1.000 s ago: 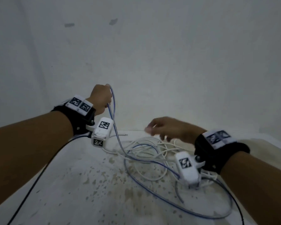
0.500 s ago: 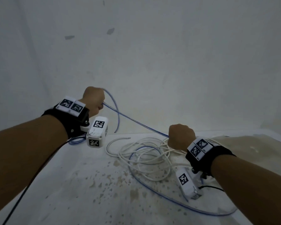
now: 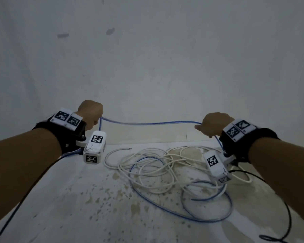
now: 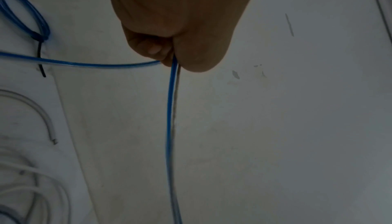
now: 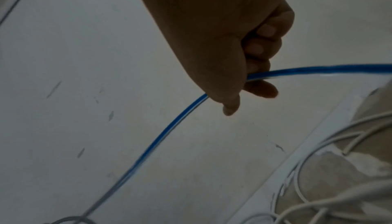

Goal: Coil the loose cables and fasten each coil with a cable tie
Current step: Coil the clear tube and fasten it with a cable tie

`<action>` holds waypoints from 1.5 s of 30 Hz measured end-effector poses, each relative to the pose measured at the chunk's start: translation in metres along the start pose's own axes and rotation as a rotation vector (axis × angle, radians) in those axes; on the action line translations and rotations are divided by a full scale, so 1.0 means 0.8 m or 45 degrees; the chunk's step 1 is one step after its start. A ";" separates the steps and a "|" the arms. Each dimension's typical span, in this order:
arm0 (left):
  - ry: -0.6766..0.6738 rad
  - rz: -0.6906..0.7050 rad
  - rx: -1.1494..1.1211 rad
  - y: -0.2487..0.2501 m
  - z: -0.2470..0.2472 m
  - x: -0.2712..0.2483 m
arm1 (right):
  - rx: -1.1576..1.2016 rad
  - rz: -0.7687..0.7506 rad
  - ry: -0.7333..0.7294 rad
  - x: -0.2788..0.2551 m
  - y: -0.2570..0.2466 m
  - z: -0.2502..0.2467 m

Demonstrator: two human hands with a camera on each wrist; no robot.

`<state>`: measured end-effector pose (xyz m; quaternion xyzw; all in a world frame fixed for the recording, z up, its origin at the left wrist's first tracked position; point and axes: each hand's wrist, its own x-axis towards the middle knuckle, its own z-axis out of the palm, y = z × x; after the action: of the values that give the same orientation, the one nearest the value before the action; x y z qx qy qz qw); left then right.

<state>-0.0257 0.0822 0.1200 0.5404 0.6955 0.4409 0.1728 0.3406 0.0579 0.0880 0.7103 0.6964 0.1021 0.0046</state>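
A blue cable (image 3: 147, 123) stretches in the air between my two raised hands. My left hand (image 3: 90, 112) grips one part of it in a fist, with strands hanging down from the fingers (image 4: 157, 50). My right hand (image 3: 211, 124) holds the blue cable (image 5: 318, 70) in curled fingers (image 5: 260, 46); from there it drops to loose loops (image 3: 209, 216) on the stained white surface (image 3: 77, 207). A tangled white cable (image 3: 147, 165) lies on that surface between my arms. A blue coil (image 4: 31, 21) bound by a black cable tie (image 4: 41, 56) lies at the left.
A white wall (image 3: 165, 67) rises close behind the surface. Black cords (image 3: 286, 216) from the wrist cameras trail along both arms, and the right one curls on the surface at the lower right. The white cable's bare end (image 3: 129, 148) points toward the wall.
My right hand took hold of the blue cable near the pile, then moved up and far to the right, drawing a length of it out level from my left hand.
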 end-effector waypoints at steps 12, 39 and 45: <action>-0.712 0.648 -0.070 0.072 0.099 -0.103 | 0.550 -0.408 0.670 0.007 -0.093 -0.065; -0.283 0.510 0.033 -0.013 0.115 -0.037 | 2.530 0.207 -0.138 0.024 -0.050 0.025; 0.068 0.248 -0.493 0.026 0.102 0.043 | 2.569 0.374 -0.166 0.038 -0.019 0.053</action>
<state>0.0328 0.1483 0.0996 0.5499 0.5466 0.5951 0.2115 0.3324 0.0945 0.0484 0.4657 0.3623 -0.5714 -0.5704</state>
